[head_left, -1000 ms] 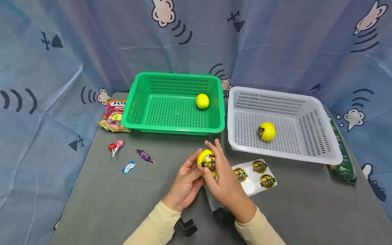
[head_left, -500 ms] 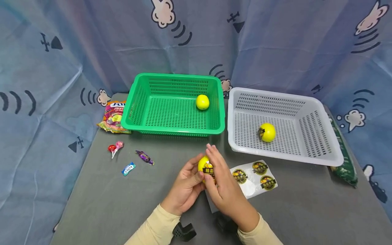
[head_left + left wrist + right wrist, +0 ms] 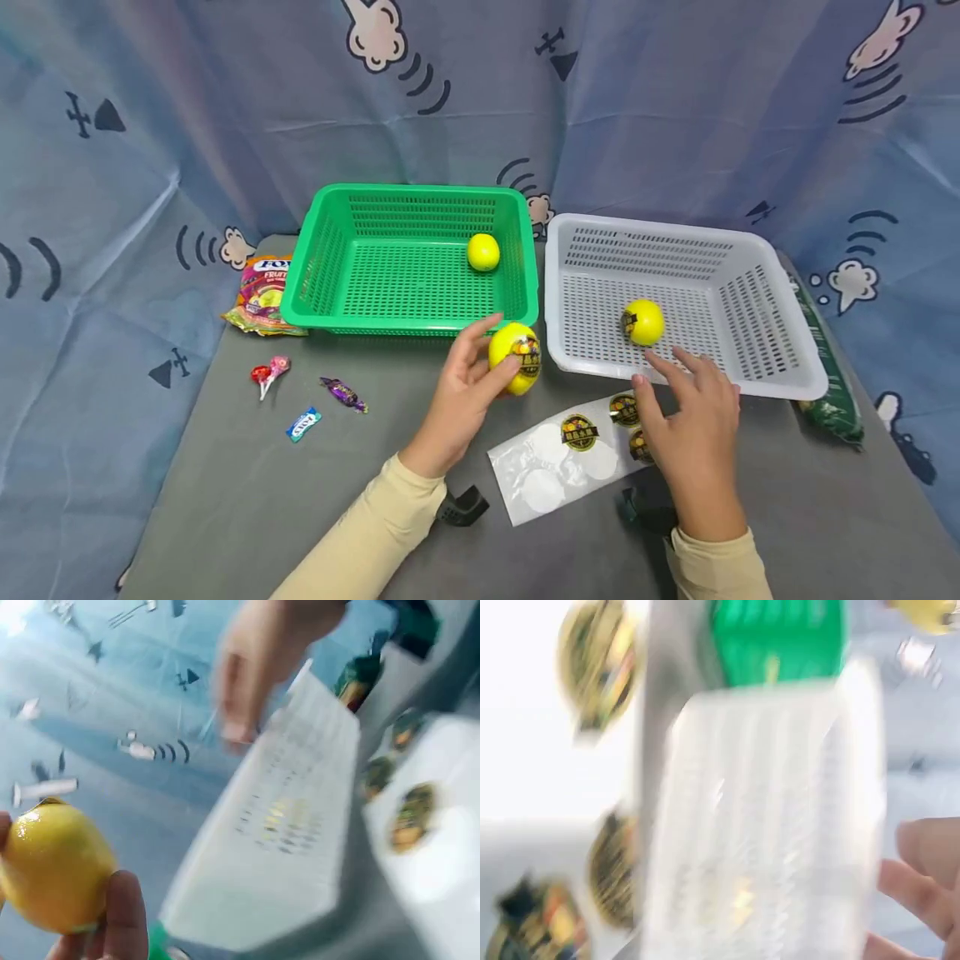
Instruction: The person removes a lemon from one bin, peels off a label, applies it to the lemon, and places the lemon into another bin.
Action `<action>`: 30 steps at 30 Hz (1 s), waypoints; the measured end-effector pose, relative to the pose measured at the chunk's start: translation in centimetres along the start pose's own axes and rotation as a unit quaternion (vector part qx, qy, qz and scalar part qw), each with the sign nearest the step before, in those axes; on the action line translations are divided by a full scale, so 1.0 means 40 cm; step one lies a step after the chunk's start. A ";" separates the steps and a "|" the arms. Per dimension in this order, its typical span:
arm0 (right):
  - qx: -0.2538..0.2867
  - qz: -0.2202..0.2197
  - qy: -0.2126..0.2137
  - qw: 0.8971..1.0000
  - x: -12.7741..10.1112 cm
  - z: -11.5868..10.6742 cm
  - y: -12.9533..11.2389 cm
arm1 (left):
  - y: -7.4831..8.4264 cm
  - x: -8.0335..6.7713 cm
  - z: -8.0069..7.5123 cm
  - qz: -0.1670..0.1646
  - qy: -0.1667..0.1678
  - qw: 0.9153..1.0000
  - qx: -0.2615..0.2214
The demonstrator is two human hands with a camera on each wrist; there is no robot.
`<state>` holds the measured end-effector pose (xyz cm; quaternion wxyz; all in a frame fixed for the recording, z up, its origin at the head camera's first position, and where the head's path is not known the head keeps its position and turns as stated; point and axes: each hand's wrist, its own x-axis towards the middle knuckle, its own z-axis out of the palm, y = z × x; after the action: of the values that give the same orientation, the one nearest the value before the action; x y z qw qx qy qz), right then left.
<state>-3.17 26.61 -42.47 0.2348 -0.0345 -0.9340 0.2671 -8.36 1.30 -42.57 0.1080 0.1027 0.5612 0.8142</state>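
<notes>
My left hand (image 3: 456, 407) holds a yellow lemon (image 3: 504, 353) between thumb and fingers, raised in front of the green basket. A round black-and-gold sticker (image 3: 529, 357) is on the lemon's right side. The left wrist view shows the same lemon (image 3: 56, 870) at the lower left. My right hand (image 3: 693, 433) holds nothing, its fingers spread at the front rim of the white basket (image 3: 750, 390). Below it lies a white sticker sheet (image 3: 543, 450) with several round stickers and blank spots, partly hidden by that hand.
The green basket (image 3: 405, 321) holds one lemon (image 3: 483, 252). A stickered lemon (image 3: 645, 322) lies in the white basket. At left are a candy bag (image 3: 262, 300), lollipops (image 3: 270, 371), a purple candy (image 3: 345, 395) and a blue candy (image 3: 303, 424). A green bag (image 3: 836, 400) lies at right.
The right hand has left the lemon and moved right to the white basket's front. My left hand has lifted the lemon slightly up and forward, uncovering more of the sticker sheet.
</notes>
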 end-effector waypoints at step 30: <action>0.048 0.035 -0.116 0.991 0.170 0.011 -0.122 | -0.082 -0.019 -0.028 0.184 0.100 0.940 0.270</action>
<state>-9.10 23.52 -37.42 0.1167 -0.0251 -0.9393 0.3216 -7.76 1.21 -46.08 -0.1319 0.1475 0.7391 0.6438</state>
